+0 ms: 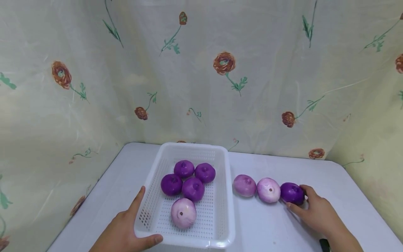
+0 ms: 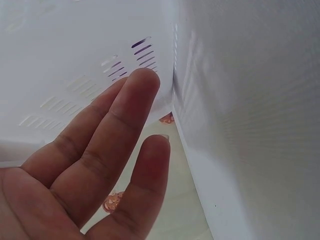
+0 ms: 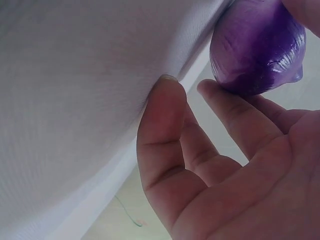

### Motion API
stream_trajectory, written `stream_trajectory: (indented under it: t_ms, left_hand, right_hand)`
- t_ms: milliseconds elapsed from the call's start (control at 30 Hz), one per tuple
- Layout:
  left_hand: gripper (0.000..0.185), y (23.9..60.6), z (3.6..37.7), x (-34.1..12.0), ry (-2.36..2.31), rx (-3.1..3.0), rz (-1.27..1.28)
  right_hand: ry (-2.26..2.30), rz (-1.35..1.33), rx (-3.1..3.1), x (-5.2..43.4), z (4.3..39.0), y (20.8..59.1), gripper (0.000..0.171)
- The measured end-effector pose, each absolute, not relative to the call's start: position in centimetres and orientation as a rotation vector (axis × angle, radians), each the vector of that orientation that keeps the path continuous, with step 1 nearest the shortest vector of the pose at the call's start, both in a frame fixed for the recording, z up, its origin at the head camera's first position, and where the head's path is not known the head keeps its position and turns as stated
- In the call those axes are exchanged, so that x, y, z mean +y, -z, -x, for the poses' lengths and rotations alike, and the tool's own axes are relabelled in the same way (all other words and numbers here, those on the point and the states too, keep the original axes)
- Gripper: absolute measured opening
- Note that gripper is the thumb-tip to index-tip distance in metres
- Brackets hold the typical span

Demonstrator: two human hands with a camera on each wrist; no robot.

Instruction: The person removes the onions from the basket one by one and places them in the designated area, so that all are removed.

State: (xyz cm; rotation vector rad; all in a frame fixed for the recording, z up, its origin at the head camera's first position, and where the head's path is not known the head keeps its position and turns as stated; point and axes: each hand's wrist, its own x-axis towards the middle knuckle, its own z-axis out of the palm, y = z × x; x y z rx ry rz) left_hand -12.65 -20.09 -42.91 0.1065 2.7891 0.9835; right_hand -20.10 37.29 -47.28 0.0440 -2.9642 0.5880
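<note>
The right hand (image 1: pixel 316 211) closed its fingers around a dark purple onion (image 1: pixel 292 193) at the end of a row of three on the table (image 1: pixel 346 196) — the left hand (image 1: pixel 126 232) braced the near corner of a white slotted basket (image 1: pixel 220 224), thumb along its rim. The glossy skin looked slippery; a loose grip could have sent the onion rolling off the table.

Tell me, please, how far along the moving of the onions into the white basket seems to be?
Roughly past halfway, it seems. Five onions already lie in the white basket. The right hand is grasping the dark purple onion at the end of the row on the table, while the left hand holds the basket's near corner. Two pale onions are left on the table beside it.
</note>
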Motion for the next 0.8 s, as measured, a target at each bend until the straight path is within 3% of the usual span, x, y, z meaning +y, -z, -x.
stream_trajectory:
  t_ms: [800]
  left_hand:
    - [0.141, 42.87, 12.81, -19.92, -0.970, 2.781, -0.064]
  right_hand:
    - [-0.577, -0.034, -2.993, 37.31, 20.19, 47.28, 0.115]
